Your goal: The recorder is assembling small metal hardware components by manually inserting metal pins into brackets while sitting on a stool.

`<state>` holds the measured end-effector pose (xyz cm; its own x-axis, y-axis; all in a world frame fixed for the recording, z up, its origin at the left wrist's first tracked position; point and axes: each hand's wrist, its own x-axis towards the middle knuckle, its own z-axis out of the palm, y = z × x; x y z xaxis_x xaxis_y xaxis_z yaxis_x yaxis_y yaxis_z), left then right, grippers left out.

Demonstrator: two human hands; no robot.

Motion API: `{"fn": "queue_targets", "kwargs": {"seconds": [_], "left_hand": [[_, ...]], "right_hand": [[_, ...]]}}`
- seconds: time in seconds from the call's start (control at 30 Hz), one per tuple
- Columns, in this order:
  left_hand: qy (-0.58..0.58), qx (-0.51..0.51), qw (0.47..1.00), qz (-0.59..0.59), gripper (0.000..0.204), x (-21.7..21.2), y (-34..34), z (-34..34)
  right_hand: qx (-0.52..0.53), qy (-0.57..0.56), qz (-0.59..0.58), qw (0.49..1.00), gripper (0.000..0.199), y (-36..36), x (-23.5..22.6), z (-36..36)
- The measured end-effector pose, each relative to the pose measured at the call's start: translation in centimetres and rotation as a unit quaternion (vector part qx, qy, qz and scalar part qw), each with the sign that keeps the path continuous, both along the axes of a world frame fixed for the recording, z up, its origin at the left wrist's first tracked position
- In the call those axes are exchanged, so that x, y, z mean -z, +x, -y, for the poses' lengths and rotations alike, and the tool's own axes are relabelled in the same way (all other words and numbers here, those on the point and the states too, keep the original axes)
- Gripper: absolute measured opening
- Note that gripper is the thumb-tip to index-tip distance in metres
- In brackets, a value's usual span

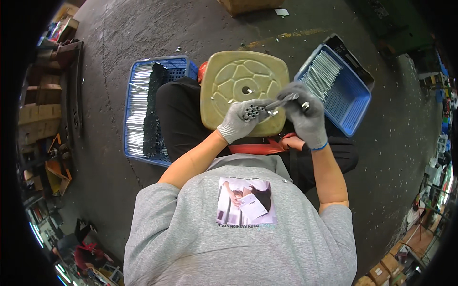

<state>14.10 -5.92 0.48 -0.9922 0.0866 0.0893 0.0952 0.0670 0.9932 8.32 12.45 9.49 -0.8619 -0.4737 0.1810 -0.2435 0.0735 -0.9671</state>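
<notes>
My left hand (pixel 237 123), in a grey glove, grips a bundle of short metal tubes (pixel 253 112) with their open ends facing up. My right hand (pixel 304 114), also gloved, holds one thin metal rod (pixel 282 102) by its end, its tip touching the bundle. Both hands hover over the near edge of a tan plastic stool seat (pixel 238 76) standing between my knees.
A blue basket (pixel 138 112) on my left holds shiny rods and a row of dark parts. A second blue basket (pixel 350 102) on my right holds more shiny rods. Cardboard boxes and shelves (pixel 43 109) line the far left on the grey concrete floor.
</notes>
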Motion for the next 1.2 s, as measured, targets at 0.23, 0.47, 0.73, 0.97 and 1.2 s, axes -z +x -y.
{"fn": "queue_targets", "kwargs": {"seconds": [0.23, 0.47, 0.73, 0.97, 1.2], "left_hand": [[0.070, -0.021, 0.997, 0.028, 0.029, 0.2, 0.3, -0.8], [0.064, -0.011, 0.998, 0.009, 0.032, 0.8, 0.2, -0.2], [0.094, -0.024, 0.995, 0.003, 0.042, 1.8, 0.5, 0.2], [0.107, -0.014, 0.994, -0.020, 0.036, 2.3, 0.7, -0.3], [0.041, -0.028, 0.998, -0.035, 0.029, 0.9, 1.1, -0.4]], "right_hand": [[0.174, 0.113, -0.085, 0.974, 0.016, -5.3, 5.9, -7.8], [0.082, 0.520, -0.140, 0.838, 0.011, -5.8, 19.3, -11.8], [0.046, 0.589, -0.046, 0.806, 0.016, -8.2, 20.2, -11.6], [0.169, 0.240, -0.029, 0.956, 0.038, -7.1, 6.2, -8.4], [0.099, 0.062, 0.157, 0.981, 0.029, -0.1, -4.4, -3.1]]}}
